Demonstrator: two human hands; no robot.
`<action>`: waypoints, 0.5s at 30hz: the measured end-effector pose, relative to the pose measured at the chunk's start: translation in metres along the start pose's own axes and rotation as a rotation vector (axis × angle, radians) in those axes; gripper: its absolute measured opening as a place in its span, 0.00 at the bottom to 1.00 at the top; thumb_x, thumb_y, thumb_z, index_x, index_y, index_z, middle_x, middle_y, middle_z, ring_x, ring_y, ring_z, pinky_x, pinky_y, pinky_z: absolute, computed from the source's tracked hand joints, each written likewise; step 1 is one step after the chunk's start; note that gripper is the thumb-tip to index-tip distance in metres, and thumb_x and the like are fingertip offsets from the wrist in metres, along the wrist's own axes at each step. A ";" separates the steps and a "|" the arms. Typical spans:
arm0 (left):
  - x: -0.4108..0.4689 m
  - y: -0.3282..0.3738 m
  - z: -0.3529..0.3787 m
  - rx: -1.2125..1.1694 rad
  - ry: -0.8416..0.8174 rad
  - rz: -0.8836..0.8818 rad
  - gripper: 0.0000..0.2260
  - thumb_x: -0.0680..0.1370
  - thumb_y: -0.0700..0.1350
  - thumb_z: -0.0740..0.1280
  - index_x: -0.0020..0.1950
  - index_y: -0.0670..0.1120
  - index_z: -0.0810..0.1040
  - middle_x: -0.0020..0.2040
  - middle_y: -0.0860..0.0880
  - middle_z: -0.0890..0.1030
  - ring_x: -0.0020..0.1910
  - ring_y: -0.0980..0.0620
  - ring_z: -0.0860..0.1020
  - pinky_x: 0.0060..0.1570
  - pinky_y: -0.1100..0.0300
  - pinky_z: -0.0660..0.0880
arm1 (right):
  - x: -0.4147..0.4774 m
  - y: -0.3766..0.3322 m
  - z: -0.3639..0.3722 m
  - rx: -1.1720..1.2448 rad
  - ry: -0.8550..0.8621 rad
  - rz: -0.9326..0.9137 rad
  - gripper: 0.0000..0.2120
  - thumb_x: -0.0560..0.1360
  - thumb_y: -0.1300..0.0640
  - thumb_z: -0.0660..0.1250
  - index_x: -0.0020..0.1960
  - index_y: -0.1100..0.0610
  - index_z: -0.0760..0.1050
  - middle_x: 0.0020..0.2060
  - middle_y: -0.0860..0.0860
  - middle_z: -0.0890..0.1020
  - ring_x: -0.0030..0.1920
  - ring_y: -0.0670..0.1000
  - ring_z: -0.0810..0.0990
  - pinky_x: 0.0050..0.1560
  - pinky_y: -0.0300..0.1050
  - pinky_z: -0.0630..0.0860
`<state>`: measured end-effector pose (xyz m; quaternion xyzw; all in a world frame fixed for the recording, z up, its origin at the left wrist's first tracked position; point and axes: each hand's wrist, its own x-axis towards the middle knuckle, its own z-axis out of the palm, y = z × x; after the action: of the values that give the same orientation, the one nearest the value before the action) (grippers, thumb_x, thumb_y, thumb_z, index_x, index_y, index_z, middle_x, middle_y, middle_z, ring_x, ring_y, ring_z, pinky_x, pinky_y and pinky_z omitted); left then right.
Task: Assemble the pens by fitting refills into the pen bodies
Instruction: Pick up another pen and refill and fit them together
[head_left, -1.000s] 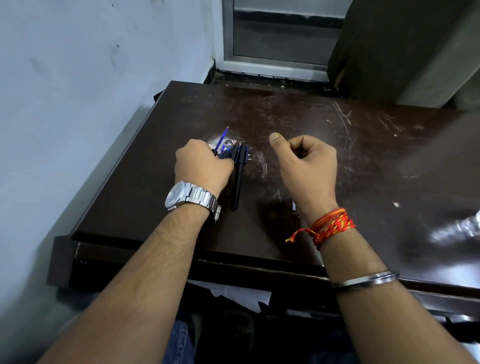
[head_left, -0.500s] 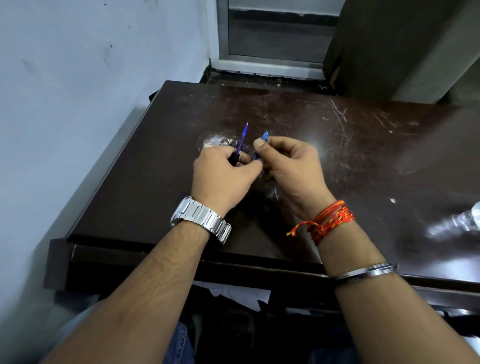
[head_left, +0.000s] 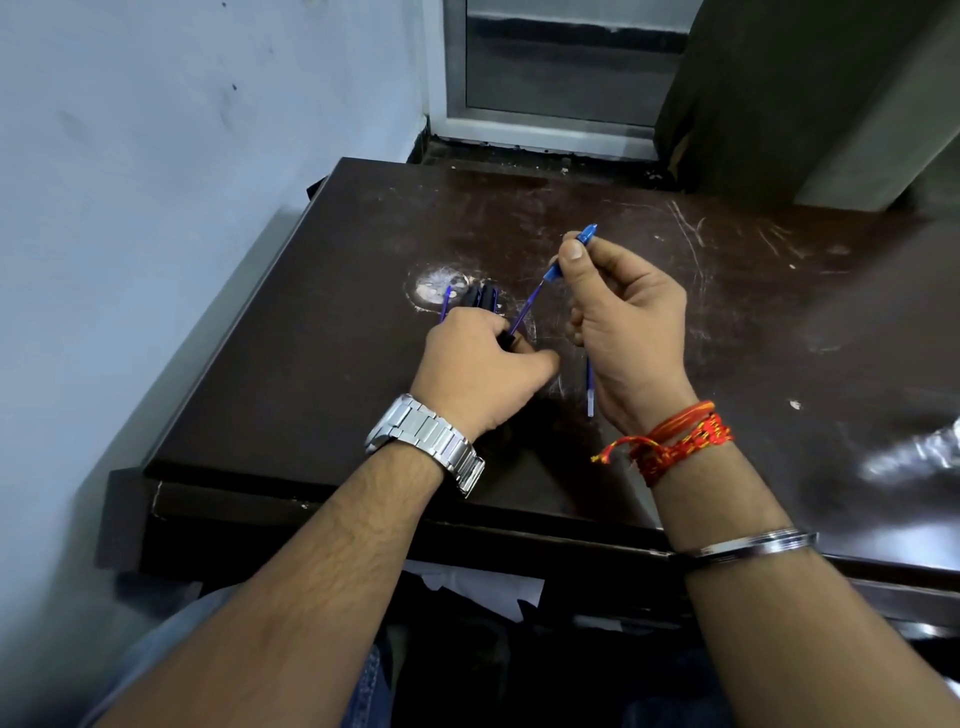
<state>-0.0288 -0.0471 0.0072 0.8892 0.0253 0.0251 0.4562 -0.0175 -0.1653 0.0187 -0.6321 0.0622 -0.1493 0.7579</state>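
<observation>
My left hand (head_left: 478, 369) is closed around a black pen body (head_left: 506, 340), most of it hidden in the fist. A thin blue refill (head_left: 525, 310) sticks out of that body, slanting up to the right. My right hand (head_left: 626, 322) pinches a small blue tip piece (head_left: 586, 235) between thumb and forefinger, at the upper end of the refill. Behind my left hand lie dark pen bodies (head_left: 484, 297) and another blue refill (head_left: 445, 301). A loose refill (head_left: 589, 387) lies on the table by my right wrist.
The dark brown table (head_left: 779, 322) is scratched and glossy, with a white scuff (head_left: 436, 283) near the pens. A pale wall (head_left: 156, 208) runs along its left edge. A metal-framed window (head_left: 561, 78) stands behind.
My right hand has risen and drawn to the right with the blue tip piece. My left hand has dropped toward the table, and the refill now slants between the two hands.
</observation>
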 end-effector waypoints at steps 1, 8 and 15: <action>0.000 0.000 0.000 -0.002 -0.005 -0.001 0.09 0.62 0.51 0.71 0.30 0.46 0.80 0.21 0.61 0.76 0.25 0.65 0.76 0.21 0.74 0.64 | 0.000 0.000 0.000 0.001 -0.009 0.003 0.11 0.77 0.61 0.69 0.56 0.66 0.80 0.36 0.50 0.81 0.29 0.38 0.75 0.38 0.36 0.71; 0.000 0.001 -0.002 0.001 -0.018 0.006 0.10 0.62 0.52 0.72 0.30 0.45 0.80 0.20 0.59 0.75 0.25 0.64 0.75 0.21 0.74 0.64 | 0.002 0.004 -0.001 0.017 -0.021 -0.005 0.11 0.77 0.60 0.69 0.57 0.66 0.80 0.37 0.50 0.81 0.29 0.38 0.75 0.37 0.36 0.71; -0.001 0.001 -0.003 0.013 -0.037 0.000 0.10 0.63 0.51 0.72 0.31 0.45 0.80 0.23 0.54 0.76 0.25 0.63 0.75 0.20 0.74 0.64 | 0.003 0.008 0.000 -0.011 -0.040 -0.015 0.06 0.77 0.59 0.70 0.52 0.60 0.82 0.37 0.49 0.82 0.28 0.39 0.75 0.35 0.35 0.72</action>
<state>-0.0299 -0.0451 0.0100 0.8924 0.0169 0.0084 0.4508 -0.0139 -0.1652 0.0110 -0.6396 0.0430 -0.1418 0.7543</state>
